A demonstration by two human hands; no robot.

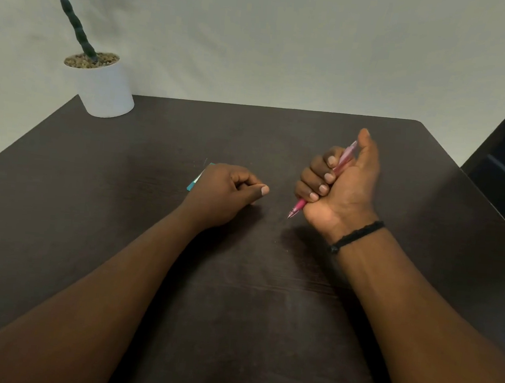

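At the far left corner of the dark brown wooden table point(89, 206) stands a white cylindrical plant pot point(106, 91) topped with gravel, well apart from the work. Nearer the middle, a small flat teal plastic case point(195, 181) lies on the tabletop, mostly hidden behind the left hand point(223, 194). That hand rests on the table with its fingers curled in and the thumb pressed along the forefinger. Whether it pinches anything small cannot be told.

To its right, clear of the table, the slim translucent pink plastic mechanical pencil point(344, 158) sits in the right hand point(341, 187). The four fingers wrap the barrel in a fist, the thumb stands free and upright, and the fine metal tip pokes out below the fist, angled down toward the left hand. A black braided bracelet point(358, 235) circles that wrist.

The pencil is likely very light and stiff, with a smooth barrel that could turn in a loose grip. Its thin tip, and any lead in it, would probably snap under side load. The mid-barrel, as held, looks the sound place to grasp, leaving both ends free.
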